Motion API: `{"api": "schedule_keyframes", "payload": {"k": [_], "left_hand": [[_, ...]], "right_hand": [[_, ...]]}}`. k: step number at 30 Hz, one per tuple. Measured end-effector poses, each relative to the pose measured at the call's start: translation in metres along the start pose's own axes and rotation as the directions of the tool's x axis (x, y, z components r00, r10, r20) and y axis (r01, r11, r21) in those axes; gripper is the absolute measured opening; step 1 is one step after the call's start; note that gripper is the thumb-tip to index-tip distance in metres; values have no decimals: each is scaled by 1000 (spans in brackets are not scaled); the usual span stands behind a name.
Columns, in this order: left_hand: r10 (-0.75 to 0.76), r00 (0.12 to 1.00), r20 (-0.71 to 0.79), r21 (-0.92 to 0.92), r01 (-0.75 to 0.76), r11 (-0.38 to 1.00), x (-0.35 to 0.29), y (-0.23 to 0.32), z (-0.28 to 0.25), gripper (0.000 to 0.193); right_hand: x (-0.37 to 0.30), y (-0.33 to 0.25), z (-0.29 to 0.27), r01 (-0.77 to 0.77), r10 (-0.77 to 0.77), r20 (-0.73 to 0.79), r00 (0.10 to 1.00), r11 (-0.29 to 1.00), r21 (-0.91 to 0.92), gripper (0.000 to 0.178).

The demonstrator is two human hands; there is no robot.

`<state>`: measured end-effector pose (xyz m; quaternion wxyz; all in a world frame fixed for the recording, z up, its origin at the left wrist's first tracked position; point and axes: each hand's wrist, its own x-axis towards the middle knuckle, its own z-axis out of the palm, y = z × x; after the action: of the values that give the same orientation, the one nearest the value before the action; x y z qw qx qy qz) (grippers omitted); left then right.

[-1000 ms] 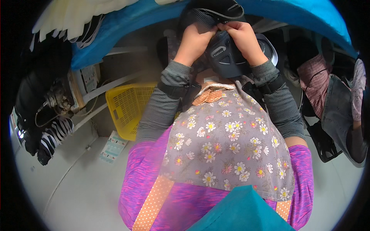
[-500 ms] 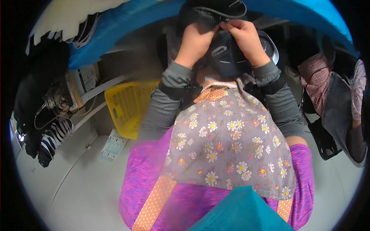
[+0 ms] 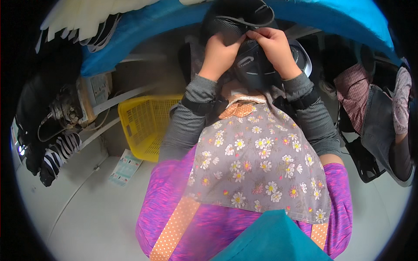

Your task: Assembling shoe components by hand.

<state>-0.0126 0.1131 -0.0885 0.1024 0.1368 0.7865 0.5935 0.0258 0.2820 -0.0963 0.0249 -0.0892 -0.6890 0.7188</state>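
Both my hands are close together at the top middle, fingers pinched on a black mesh-textured piece [image 3: 224,26] with a thin grey edge that curves into a loop. My left hand [image 3: 221,54] grips its near side, fingertips partly hidden behind it. My right hand [image 3: 274,48] pinches the material just right of the left fingertips. Directly below the fingers hangs a dark panel [image 3: 254,65] with a small grey label and a pale line; I cannot tell whether it joins the black piece. A grey flowered apron [image 3: 261,165] with an orange dotted bow covers my lap.
A yellow plastic basket [image 3: 139,130] stands left of my left forearm. A blue-covered surface [image 3: 339,19] arcs across the top, cream pieces [image 3: 91,19] hanging at its left. A printed sheet [image 3: 125,167] lies on the floor. At the right another person's sleeve [image 3: 401,102] shows.
The grey-edged loop of the black piece has tipped and opened wider. Both hands keep their pinch, with small finger shifts. The whole view has moved slightly.
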Motion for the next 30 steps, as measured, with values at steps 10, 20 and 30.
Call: {"api": "schedule_keyframes", "payload": {"k": [10, 20, 30], "left_hand": [[20, 1000, 23, -132, -17, 991, 5, -9, 2, 26], [-81, 996, 39, 86, 78, 993, 11, 16, 3, 31], [-57, 995, 87, -13, 58, 998, 13, 11, 0, 29]], "right_hand": [[6, 1, -3, -1, 6, 41, 999, 993, -120, 26], [7, 7, -11, -42, 41, 18, 999, 997, 66, 24], [12, 20, -7, -61, 60, 21, 998, 996, 72, 28]]}}
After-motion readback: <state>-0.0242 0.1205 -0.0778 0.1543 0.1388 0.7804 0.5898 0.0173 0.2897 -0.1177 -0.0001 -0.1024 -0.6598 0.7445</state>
